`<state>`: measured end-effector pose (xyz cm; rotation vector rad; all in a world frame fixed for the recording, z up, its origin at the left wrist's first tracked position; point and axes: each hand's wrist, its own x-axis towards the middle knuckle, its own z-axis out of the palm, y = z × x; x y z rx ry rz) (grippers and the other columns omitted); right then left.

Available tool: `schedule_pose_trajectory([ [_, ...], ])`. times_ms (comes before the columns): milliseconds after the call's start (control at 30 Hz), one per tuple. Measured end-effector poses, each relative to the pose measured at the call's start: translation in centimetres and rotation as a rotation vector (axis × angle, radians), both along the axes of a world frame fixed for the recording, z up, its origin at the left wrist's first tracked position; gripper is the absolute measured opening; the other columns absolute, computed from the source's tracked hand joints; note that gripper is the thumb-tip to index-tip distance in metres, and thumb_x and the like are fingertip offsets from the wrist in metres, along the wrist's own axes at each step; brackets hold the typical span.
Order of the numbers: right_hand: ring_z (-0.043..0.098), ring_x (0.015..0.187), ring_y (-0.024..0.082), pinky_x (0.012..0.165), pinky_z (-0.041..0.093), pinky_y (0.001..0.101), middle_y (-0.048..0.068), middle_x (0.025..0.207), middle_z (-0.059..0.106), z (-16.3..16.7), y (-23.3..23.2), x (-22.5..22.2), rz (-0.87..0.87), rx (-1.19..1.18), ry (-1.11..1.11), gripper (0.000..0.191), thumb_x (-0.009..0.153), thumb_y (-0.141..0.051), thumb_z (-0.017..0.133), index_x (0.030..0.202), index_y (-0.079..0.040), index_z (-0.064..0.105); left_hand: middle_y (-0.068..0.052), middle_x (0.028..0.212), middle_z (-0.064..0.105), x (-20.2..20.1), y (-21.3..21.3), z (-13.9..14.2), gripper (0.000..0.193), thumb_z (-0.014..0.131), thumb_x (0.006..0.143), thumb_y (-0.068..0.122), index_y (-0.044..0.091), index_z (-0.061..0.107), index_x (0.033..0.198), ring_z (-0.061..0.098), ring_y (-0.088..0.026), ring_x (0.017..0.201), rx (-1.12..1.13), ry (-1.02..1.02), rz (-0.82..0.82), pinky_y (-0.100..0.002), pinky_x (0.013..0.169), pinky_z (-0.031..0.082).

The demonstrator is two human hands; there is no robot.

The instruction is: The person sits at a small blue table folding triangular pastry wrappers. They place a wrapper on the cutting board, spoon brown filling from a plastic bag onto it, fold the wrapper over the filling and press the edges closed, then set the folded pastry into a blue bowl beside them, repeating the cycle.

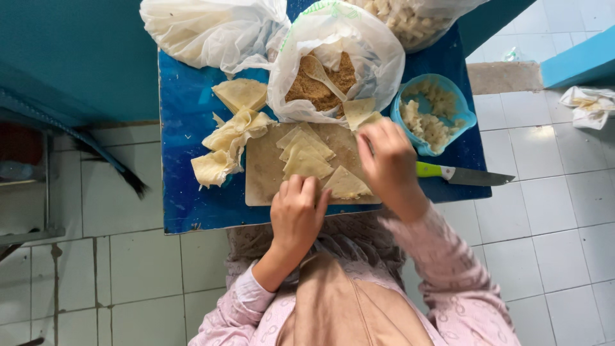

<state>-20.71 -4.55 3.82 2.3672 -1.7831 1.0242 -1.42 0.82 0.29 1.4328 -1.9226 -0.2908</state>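
A wooden cutting board (262,173) lies on a small blue table (186,147). Several pale triangular pastry sheets (304,154) lie on the board. My left hand (298,214) rests at the board's near edge, fingertips pressing on a triangular sheet (347,184). My right hand (387,163) is over the board's right end, fingers pinching a thin folded sheet (359,112) near the bag of brown crumbs (323,80). A spoon (320,74) sticks in the crumbs.
Crumpled pastry scraps (227,144) lie left of the board. A light-blue bowl (458,115) of pale chunks stands on the right, with a green-handled knife (464,174) near the table's edge. Plastic bags (211,29) sit at the back. White tiled floor surrounds the table.
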Motion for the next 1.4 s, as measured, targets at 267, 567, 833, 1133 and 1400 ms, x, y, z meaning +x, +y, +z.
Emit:
schedule_pose_trajectory([
  [267, 0.066, 0.090, 0.039, 0.074, 0.051, 0.0485, 0.016, 0.096, 0.067, -1.4, -9.6, 1.9, -0.165, 0.237, 0.082, 0.020, 0.092, -0.021, 0.073, 0.089, -0.004, 0.063, -0.013, 0.091, 0.057, -1.7, 0.6, 0.5, 0.014, 0.069, 0.089, 0.014, 0.006, 0.058, 0.088, 0.060, -0.031, 0.086, 0.041, -0.048, -0.072, -0.041, 0.071, 0.052],
  [567, 0.072, 0.071, 0.024, 0.065, 0.055, 0.0345, 0.013, 0.084, 0.072, 1.0, -9.5, 1.9, 0.004, 0.014, -0.335, 0.006, 0.091, -0.002, 0.070, 0.097, -0.002, 0.071, -0.014, 0.089, 0.060, -1.8, 0.8, 0.2, 0.014, 0.066, 0.090, 0.009, 0.004, 0.054, 0.095, 0.065, -0.032, 0.083, 0.100, 0.061, -0.121, -0.041, 0.070, 0.055],
  [833, 0.067, 0.060, 0.008, 0.054, 0.053, 0.0233, 0.007, 0.076, 0.074, 1.0, -12.3, 3.4, -0.039, 0.318, -0.903, 0.009, 0.095, -0.002, 0.064, 0.095, 0.002, 0.073, -0.014, 0.094, 0.062, -1.0, 0.4, 0.8, 0.017, 0.063, 0.091, 0.005, 0.004, 0.057, 0.106, 0.067, -0.034, 0.085, 0.125, 0.177, -0.123, -0.043, 0.069, 0.055],
  [1133, 0.068, 0.059, 0.011, 0.053, 0.056, 0.0242, 0.009, 0.077, 0.073, -0.4, -10.0, -1.2, -0.084, 0.298, -1.015, 0.010, 0.097, 0.000, 0.061, 0.096, 0.002, 0.070, -0.017, 0.097, 0.063, -0.8, 0.0, 0.3, 0.021, 0.063, 0.092, 0.002, 0.003, 0.060, 0.113, 0.066, -0.036, 0.088, 0.109, 0.252, -0.148, -0.043, 0.076, 0.054],
  [1400, 0.066, 0.063, 0.014, 0.058, 0.056, 0.0277, 0.013, 0.083, 0.072, -1.6, 1.8, -7.1, -0.036, 0.420, -1.193, 0.010, 0.097, 0.003, 0.062, 0.102, 0.003, 0.071, -0.017, 0.098, 0.064, -0.5, 0.2, -0.2, 0.026, 0.065, 0.093, 0.002, 0.000, 0.058, 0.118, 0.066, -0.035, 0.087, 0.166, 0.321, -0.152, -0.043, 0.076, 0.054],
])
